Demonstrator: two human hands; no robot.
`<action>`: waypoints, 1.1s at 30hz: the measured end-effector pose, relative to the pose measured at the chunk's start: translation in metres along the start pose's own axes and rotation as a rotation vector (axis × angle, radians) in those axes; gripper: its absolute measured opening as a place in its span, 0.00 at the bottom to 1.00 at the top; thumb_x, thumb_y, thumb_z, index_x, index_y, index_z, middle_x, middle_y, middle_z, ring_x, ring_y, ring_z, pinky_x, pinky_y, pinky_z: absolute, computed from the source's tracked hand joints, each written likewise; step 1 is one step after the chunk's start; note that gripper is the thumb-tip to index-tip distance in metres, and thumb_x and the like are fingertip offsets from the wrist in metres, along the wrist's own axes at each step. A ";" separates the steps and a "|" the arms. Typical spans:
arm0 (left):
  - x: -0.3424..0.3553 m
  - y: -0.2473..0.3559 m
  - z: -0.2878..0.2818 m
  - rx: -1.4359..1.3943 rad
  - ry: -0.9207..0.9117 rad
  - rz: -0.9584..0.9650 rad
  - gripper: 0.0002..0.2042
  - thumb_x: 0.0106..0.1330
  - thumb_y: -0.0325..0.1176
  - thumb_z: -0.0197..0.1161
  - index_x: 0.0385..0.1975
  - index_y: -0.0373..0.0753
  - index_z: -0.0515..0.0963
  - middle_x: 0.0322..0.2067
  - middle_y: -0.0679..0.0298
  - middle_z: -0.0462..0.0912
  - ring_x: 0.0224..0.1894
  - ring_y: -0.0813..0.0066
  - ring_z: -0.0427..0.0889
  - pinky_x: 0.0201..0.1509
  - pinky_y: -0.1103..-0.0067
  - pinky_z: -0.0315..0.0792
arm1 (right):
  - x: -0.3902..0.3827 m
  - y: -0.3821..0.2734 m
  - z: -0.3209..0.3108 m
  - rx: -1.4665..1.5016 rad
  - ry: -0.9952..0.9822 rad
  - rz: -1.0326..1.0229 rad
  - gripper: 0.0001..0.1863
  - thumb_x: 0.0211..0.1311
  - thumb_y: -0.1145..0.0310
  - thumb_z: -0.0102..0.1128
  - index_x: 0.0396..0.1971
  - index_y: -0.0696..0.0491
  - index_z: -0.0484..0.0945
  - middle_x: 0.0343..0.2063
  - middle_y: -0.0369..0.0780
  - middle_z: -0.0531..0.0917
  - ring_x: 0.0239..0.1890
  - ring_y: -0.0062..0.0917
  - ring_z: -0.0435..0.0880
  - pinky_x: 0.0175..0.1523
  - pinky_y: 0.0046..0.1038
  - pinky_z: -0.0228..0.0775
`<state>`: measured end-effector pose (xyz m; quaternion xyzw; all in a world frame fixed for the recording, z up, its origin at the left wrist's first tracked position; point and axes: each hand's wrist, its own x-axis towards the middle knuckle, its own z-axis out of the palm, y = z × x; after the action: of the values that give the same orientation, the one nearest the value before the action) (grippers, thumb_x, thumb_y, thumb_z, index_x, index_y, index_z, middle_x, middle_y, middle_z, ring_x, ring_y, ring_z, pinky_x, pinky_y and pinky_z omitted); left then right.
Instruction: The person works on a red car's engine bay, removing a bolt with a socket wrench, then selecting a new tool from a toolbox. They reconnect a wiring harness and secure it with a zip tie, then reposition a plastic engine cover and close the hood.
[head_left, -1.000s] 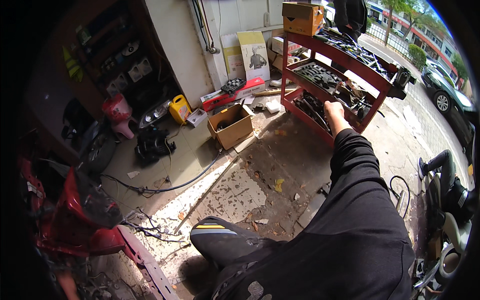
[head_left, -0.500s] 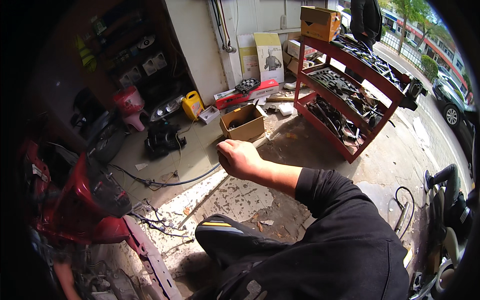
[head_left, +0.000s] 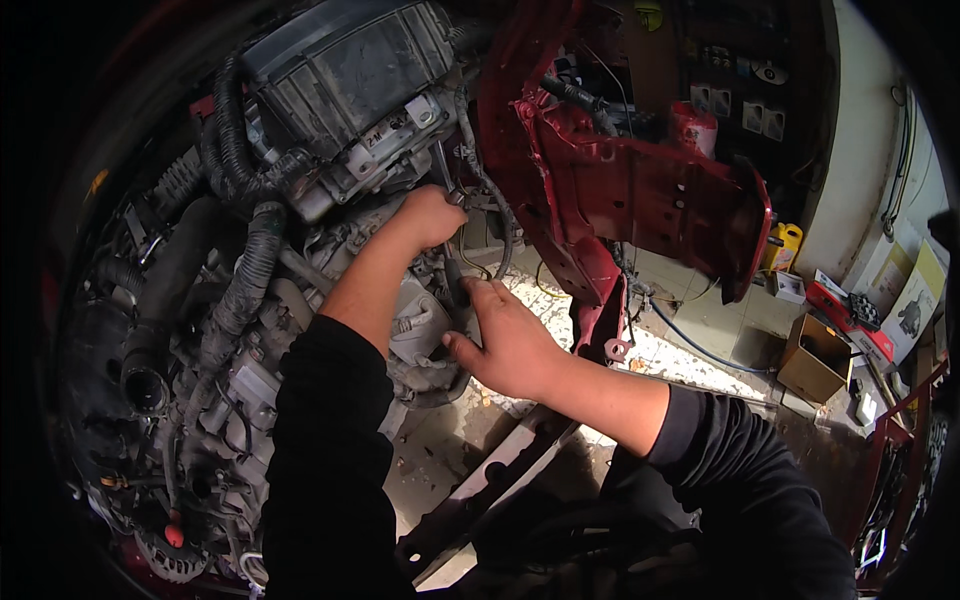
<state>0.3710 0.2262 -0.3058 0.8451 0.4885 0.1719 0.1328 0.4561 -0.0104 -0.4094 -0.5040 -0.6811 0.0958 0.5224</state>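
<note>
My left hand (head_left: 428, 218) is closed around a metal tool (head_left: 442, 160), apparently a wrench, in the engine bay, just below a black housing (head_left: 345, 75) with a metal bracket. Below and right of it, my right hand (head_left: 505, 345) has its thumb spread from the forefinger, with fingertips against a dark, slender part (head_left: 455, 275) that I cannot make out. Corrugated hoses (head_left: 250, 265) and grimy engine parts (head_left: 245, 385) fill the left side. A dented red body panel (head_left: 650, 205) rises beside my hands.
A metal beam (head_left: 495, 470) crosses below my arms. On the right floor are a cardboard box (head_left: 812, 355), a yellow jug (head_left: 783, 245), a red long carton (head_left: 840, 310) and a blue hose (head_left: 705, 350). A red tool cart (head_left: 905, 440) shows at the right edge.
My view has swung left from the cart and street to the engine bay. My right hand has moved from near the cart onto the engine, beside my left hand.
</note>
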 end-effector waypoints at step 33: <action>-0.024 0.002 -0.036 0.216 -0.112 0.337 0.18 0.60 0.31 0.84 0.47 0.31 0.90 0.37 0.52 0.93 0.38 0.60 0.91 0.47 0.67 0.82 | 0.064 0.146 0.012 0.400 0.019 0.129 0.15 0.83 0.64 0.68 0.56 0.60 0.84 0.38 0.35 0.85 0.42 0.20 0.77 0.52 0.28 0.74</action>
<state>0.3462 0.2061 -0.2764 0.9324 0.3478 0.0909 0.0375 0.5359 0.1138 -0.4716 -0.4338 -0.6099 0.2574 0.6112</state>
